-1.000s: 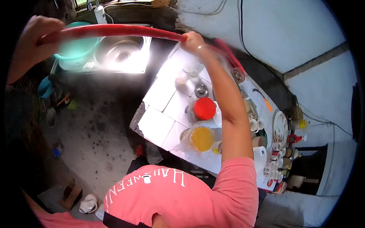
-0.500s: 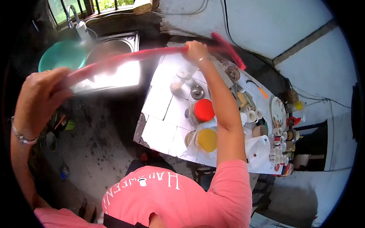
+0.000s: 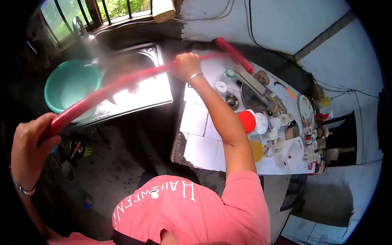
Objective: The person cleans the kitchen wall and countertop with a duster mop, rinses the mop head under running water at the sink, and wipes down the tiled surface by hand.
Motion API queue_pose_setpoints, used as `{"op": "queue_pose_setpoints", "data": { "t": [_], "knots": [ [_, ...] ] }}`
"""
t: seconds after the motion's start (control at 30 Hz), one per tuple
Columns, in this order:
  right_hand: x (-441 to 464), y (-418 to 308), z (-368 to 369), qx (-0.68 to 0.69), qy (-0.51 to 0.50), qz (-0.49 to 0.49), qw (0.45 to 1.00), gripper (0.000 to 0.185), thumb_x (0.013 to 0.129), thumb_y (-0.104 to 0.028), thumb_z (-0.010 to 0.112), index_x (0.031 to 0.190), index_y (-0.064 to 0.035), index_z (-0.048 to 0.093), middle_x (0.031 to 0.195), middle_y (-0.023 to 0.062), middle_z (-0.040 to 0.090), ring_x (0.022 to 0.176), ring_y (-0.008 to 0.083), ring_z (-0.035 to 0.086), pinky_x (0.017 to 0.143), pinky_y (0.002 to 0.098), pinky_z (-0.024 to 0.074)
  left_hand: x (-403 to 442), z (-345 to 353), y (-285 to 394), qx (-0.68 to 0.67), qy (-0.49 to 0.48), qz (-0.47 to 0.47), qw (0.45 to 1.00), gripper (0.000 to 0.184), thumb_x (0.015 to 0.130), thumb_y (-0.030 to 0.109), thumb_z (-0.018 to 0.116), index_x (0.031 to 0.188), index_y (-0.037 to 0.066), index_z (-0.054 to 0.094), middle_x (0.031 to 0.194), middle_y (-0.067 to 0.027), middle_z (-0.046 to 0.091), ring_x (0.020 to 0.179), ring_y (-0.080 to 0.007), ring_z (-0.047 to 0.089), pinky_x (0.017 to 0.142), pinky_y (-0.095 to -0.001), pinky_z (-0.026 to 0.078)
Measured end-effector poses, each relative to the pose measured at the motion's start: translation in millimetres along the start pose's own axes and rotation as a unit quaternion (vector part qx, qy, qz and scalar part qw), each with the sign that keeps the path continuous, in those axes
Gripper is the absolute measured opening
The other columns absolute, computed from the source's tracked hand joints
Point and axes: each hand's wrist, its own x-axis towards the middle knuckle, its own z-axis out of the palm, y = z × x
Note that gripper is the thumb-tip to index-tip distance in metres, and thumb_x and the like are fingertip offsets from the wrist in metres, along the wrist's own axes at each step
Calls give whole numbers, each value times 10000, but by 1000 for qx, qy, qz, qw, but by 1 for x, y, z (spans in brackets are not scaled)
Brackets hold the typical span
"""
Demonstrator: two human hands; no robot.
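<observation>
A long red pole (image 3: pixel 118 83) runs from the left side up to a red bar-shaped head (image 3: pixel 234 55) near the tiled counter's back edge. My left hand (image 3: pixel 32 143), low at the left, is closed round the pole's near end. Farther along, my right hand (image 3: pixel 188 66) grips the pole between the sink (image 3: pixel 170 96) and the white tiled counter (image 3: pixel 198 149). The pole passes over the sink and is slightly blurred.
In the sink's left part sits a green basin (image 3: pixel 73 85), beside a faucet (image 3: pixel 79 26). Jars with red (image 3: pixel 246 121) and yellow (image 3: pixel 256 151) lids, several cups and a white lidded container (image 3: pixel 293 153) stand on the counter. A wall rises behind.
My right hand has moved left and slightly down with the pole. My left hand has lowered. The red head has shifted left, and the view has turned, showing more of the window.
</observation>
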Motion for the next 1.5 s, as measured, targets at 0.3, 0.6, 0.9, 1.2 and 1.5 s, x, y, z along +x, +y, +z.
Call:
{"op": "queue_pose_setpoints", "data": {
  "t": [0.3, 0.6, 0.9, 1.2, 1.5],
  "knots": [
    [13, -96, 16, -22, -112, -51, 992, 268, 671, -358, 597, 591, -104, 627, 651, 121, 623, 698, 298, 613, 675, 396, 421, -51, -11, -92, -17, -48, -91, 995, 407, 624, -59, 671, 1019, -9, 586, 723, -131, 616, 594, -200, 585, 595, -274, 462],
    [0, -152, 8, 10, -141, -109, 984, 243, 673, -342, 618, 599, -112, 638, 657, 115, 623, 681, 291, 617, 662, 398, 408, -113, -22, -119, -71, -68, -129, 987, 399, 656, -4, 656, 1049, -9, 582, 794, -144, 635, 624, -209, 587, 637, -276, 478],
    [-29, -127, 23, 0, -103, -170, 980, 219, 668, -312, 617, 595, -106, 620, 652, 103, 612, 674, 278, 589, 648, 400, 394, -129, 4, -78, -40, -41, -139, 989, 465, 584, -24, 712, 1034, 4, 595, 818, -152, 609, 692, -266, 573, 665, -318, 440],
    [-30, -156, 27, 21, -149, -192, 970, 235, 672, -327, 618, 611, -102, 648, 650, 106, 623, 656, 272, 613, 659, 388, 421, -150, 5, -74, -102, -18, -212, 972, 398, 583, -67, 650, 973, -18, 588, 766, -158, 594, 643, -256, 559, 620, -305, 426],
    [-24, -202, 7, 64, -160, -279, 945, 196, 660, -283, 608, 640, -101, 678, 669, 128, 645, 677, 269, 648, 601, 377, 496, -233, 15, -123, -196, 35, -365, 910, 330, 657, 103, 597, 957, -35, 585, 746, -108, 533, 699, -212, 515, 679, -298, 404]
  ]
}}
